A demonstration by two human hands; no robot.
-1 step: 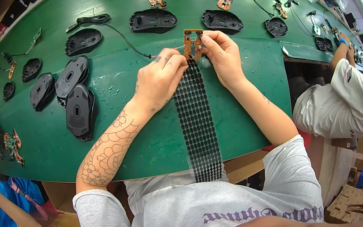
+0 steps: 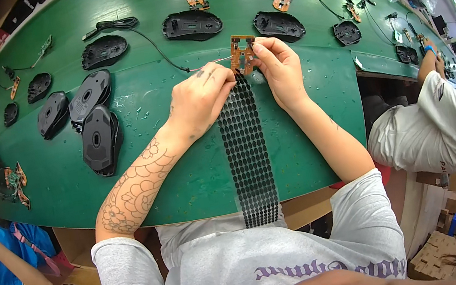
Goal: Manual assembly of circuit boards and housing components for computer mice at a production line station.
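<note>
My right hand [image 2: 282, 70] is closed on the edge of an orange-brown mouse circuit board [image 2: 240, 55], thumb and fingers pinching its right side. A thin wire runs left from the board to a black cable [image 2: 160, 52]. Just left of the board, my left hand [image 2: 202, 99] is closed, with its fingertips at the top corner of a clear strip of black round dots [image 2: 247, 151]. The fingers partly hide how they grip it. The strip hangs down over the near table edge towards my lap.
Three closed dark mouse shells [image 2: 101, 141] lie left of my hands on the green table [image 2: 181, 187]. Open black shell halves [image 2: 192, 25], cables and more boards [image 2: 282, 1] are spread along the far side. Co-workers sit at left [image 2: 11, 260] and right [image 2: 430, 128].
</note>
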